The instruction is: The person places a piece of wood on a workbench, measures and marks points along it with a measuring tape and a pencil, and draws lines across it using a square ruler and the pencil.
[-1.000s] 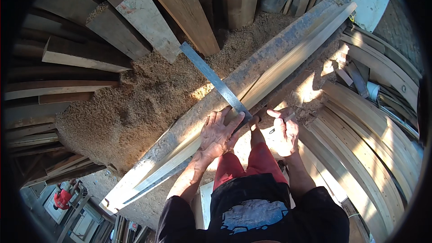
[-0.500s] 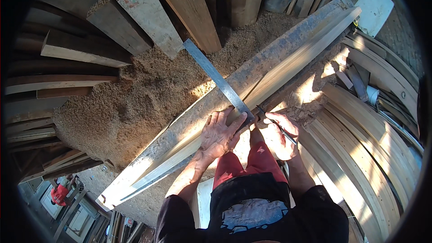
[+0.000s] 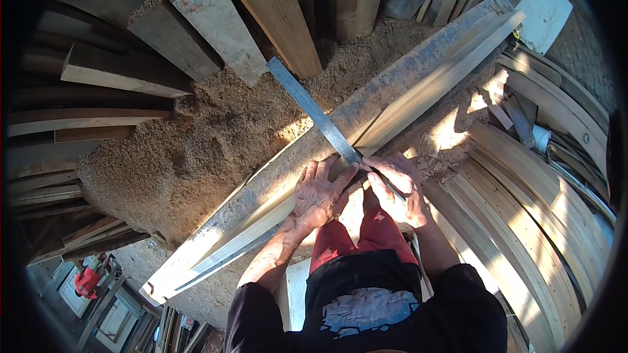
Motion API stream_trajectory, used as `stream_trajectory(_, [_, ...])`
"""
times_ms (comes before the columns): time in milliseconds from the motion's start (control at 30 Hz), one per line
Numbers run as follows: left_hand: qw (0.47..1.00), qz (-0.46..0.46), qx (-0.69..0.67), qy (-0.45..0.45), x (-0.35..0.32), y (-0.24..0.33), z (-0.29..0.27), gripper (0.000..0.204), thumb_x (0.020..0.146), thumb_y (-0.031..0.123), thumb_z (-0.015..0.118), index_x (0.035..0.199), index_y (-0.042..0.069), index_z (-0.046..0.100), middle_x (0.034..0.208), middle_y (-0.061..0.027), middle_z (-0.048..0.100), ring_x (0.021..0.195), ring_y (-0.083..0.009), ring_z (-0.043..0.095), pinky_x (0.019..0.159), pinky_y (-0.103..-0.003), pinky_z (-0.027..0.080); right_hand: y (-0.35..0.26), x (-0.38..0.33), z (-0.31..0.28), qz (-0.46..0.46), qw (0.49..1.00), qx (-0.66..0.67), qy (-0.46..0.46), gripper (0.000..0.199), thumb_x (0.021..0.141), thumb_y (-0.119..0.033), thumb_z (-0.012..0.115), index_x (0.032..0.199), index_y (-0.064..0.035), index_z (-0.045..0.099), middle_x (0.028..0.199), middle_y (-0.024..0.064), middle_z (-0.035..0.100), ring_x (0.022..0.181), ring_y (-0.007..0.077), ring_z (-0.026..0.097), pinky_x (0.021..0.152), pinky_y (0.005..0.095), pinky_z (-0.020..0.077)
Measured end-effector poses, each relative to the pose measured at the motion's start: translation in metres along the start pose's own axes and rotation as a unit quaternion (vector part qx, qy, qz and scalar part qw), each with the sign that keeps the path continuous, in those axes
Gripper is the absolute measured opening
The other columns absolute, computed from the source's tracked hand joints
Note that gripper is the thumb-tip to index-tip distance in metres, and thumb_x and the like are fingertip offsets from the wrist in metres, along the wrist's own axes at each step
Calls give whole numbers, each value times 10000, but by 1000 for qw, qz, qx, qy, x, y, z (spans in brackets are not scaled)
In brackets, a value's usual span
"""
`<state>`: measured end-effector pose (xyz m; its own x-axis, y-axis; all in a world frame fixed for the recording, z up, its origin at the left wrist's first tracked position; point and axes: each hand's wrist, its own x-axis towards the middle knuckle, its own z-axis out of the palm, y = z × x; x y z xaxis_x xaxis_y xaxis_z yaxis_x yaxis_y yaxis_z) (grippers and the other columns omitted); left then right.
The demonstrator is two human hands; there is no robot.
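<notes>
Flat grey steel square (image 3: 307,104) laid across a long pale squared timber (image 3: 405,114)

All places taken from the timber. Its long axis slants from lower left to upper right, in front of the wearer.

- Beyond its left end: a distant person in a red top (image 3: 87,282).
- Far side, left: dark brown and grey sawn boards (image 3: 124,75), ends pointing inward; then a heap of loose tan sawdust (image 3: 176,157).
- Along its far edge: a long, weathered brown-grey beam (image 3: 392,85).
- On the timber, left of the square: bare left hand (image 3: 318,195), fingers spread flat over the wood, thumb at the square's near end. Pressing rather than gripping, I judge.
- The square: long axis crosswise to the timber, blade reaching out past the far side; near end partly hidden by the hands.
- Near side, just right of that end: bare right hand (image 3: 404,183), fingers closed around a slim dark pencil-like tool (image 3: 394,191). Key relation: the square's near end lies just up and left of this grip; the right hand is nearer to the timber's right-hand stretch. Whether the tip touches wood, cannot tell.
- Near side, right: stacked pale planks (image 3: 517,216).

Writing: no brand or label readable; any scale marks on the square too fine to tell.
</notes>
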<state>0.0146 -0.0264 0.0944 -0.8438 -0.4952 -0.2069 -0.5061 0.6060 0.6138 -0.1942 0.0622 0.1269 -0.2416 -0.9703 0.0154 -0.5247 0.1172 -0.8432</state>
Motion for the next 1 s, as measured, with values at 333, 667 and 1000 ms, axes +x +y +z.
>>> stream_trajectory(333, [1000, 8, 22, -1, 0, 0, 1, 549, 945, 375, 662, 1476, 263, 578, 1441, -219, 491, 1149, -420, 546, 981, -515, 500, 2, 0, -5, -42, 999, -2, 1, 200, 884, -13, 711, 1083, 8, 714, 956, 153, 754, 794, 335, 689, 737, 437, 544])
stream_trajectory(667, [1000, -3, 24, -18, -1, 1, 1, 570, 918, 355, 683, 1470, 253, 582, 1444, -212, 493, 1152, -414, 544, 987, -511, 502, -3, 4, -4, 33, 999, 23, 5, 252, 961, -113, 673, 1157, 41, 712, 1005, 186, 750, 891, 370, 682, 811, 445, 546])
stream_trajectory(1000, [1000, 4, 27, 0, -4, -4, 7, 606, 885, 348, 723, 1471, 274, 585, 1452, -213, 501, 1152, -422, 548, 977, -519, 514, -1, 10, -12, 34, 999, 30, 7, 304, 974, -173, 668, 1167, 57, 712, 1014, 197, 747, 927, 365, 687, 834, 445, 553])
